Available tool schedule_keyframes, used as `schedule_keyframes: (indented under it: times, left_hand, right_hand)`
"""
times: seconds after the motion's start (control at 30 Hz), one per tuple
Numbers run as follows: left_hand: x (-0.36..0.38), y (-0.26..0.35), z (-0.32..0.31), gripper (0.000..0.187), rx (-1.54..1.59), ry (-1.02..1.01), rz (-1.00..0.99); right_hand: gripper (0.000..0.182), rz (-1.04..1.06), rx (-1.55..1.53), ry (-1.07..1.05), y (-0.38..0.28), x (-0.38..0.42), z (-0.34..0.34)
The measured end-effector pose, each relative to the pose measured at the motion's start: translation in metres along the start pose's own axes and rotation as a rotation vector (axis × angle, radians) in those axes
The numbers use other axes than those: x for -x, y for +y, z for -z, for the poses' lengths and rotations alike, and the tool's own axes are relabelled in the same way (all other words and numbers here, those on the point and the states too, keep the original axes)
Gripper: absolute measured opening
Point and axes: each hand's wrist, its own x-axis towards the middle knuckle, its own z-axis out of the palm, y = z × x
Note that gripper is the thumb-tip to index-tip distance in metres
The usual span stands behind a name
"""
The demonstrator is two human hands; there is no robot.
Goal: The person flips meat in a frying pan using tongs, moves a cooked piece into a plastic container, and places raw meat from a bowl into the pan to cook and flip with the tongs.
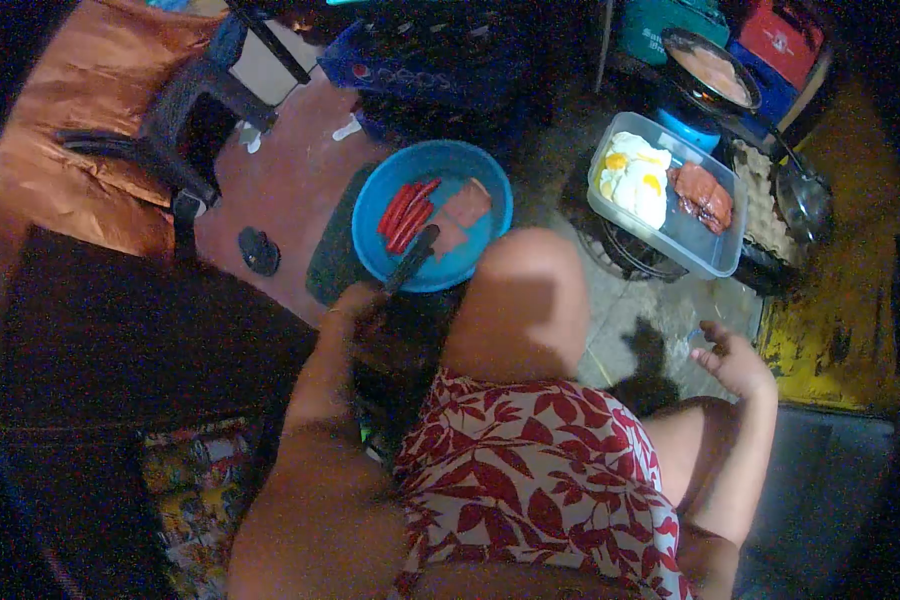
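My left hand [358, 305] is closed around a dark, long utensil [410, 262] whose exact kind I cannot make out. Its tip reaches into a blue basin [502, 205], where red hotdogs [407, 215] and flat pink meat slices [465, 205] lie. To the right of my knee, my right hand [735, 365] is held with bent fingers apart and nothing in it. Above it stands a clear plastic container [685, 250] with fried eggs [634, 185] on its left side and browned meat slices [702, 195] on its right.
A frying pan [755, 97] with a pale pink slice [710, 75] sits at the upper right, near an egg tray [760, 190] and a shiny metal utensil [802, 200]. Dark Pepsi crates [400, 75] stand at the back. A dark plastic chair [185, 120] is at left.
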Motion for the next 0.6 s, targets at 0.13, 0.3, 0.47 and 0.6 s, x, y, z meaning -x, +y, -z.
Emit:
schedule_keyframes:
  times: [0.13,0.3,0.47,0.6]
  left_hand:
    - [-0.013,-0.003,0.001,0.029,-0.38,0.109,-0.23]
    - [0.019,0.034,0.02,0.024,-0.276,0.286,-0.215]
    - [0.028,0.073,0.002,0.025,-0.526,0.534,-0.42]
    - [0.038,0.101,-0.036,0.024,-0.607,0.574,-0.482]
  right_hand:
    - [0.064,-0.015,0.006,-0.021,-0.001,-0.004,-0.001]
    - [0.065,-0.012,-0.008,-0.028,0.004,-0.009,-0.003]
    - [0.065,-0.034,-0.004,-0.035,0.004,-0.01,-0.001]
    - [0.066,-0.034,-0.007,-0.028,0.002,-0.008,0.0]
